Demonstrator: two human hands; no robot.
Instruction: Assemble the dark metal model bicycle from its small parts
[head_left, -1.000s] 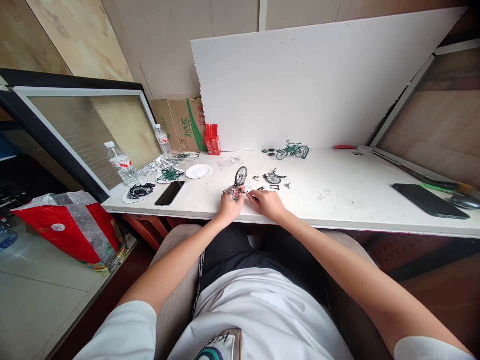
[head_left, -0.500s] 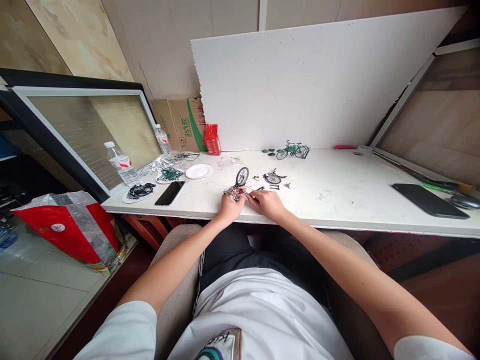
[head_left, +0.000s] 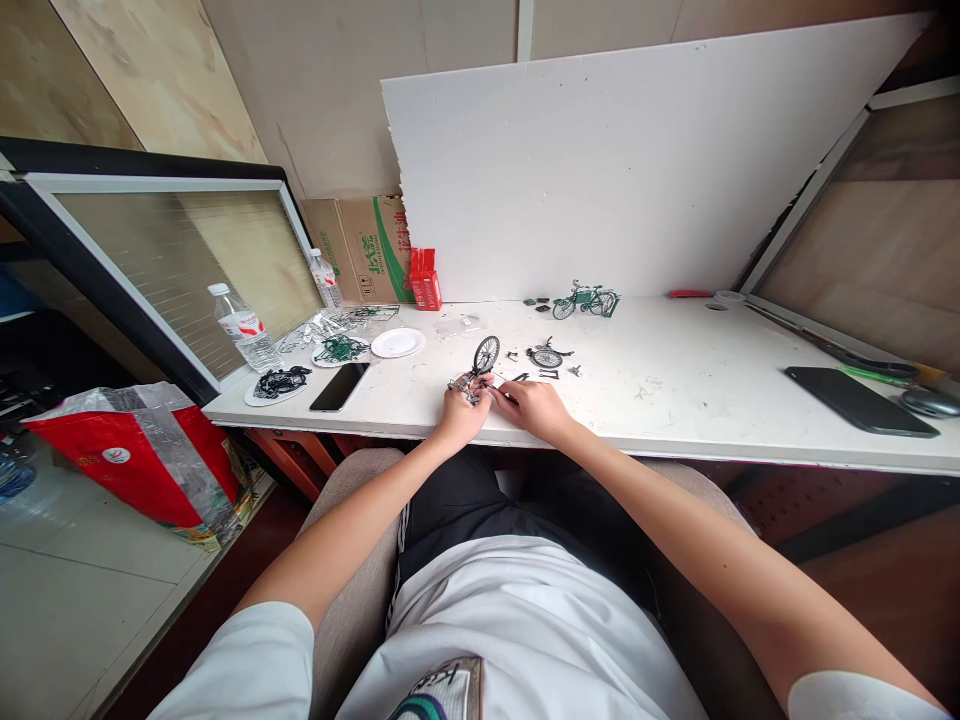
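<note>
Near the table's front edge, my left hand [head_left: 462,416] is closed on a small model bicycle part [head_left: 486,354], whose spoked black wheel stands up above the fingers. My right hand [head_left: 537,408] is beside it, fingers pinched at the same part; a thin dark piece shows at the fingertips, too small to name. Behind my right hand lie a loose wheel assembly [head_left: 547,356] and several small black pieces [head_left: 549,374]. Farther back stands a green and black model bicycle [head_left: 585,299], with small dark green pieces [head_left: 536,302] to its left.
On the left are a phone [head_left: 340,387], a white plate [head_left: 397,343], plates of black parts [head_left: 280,382] and green parts [head_left: 341,348], and water bottles [head_left: 247,328]. A red box [head_left: 425,280] stands behind. A black device [head_left: 859,402] and a mouse [head_left: 930,403] lie right.
The upright wheel has shifted very slightly to the right. Both hands keep nearly the same place and grip.
</note>
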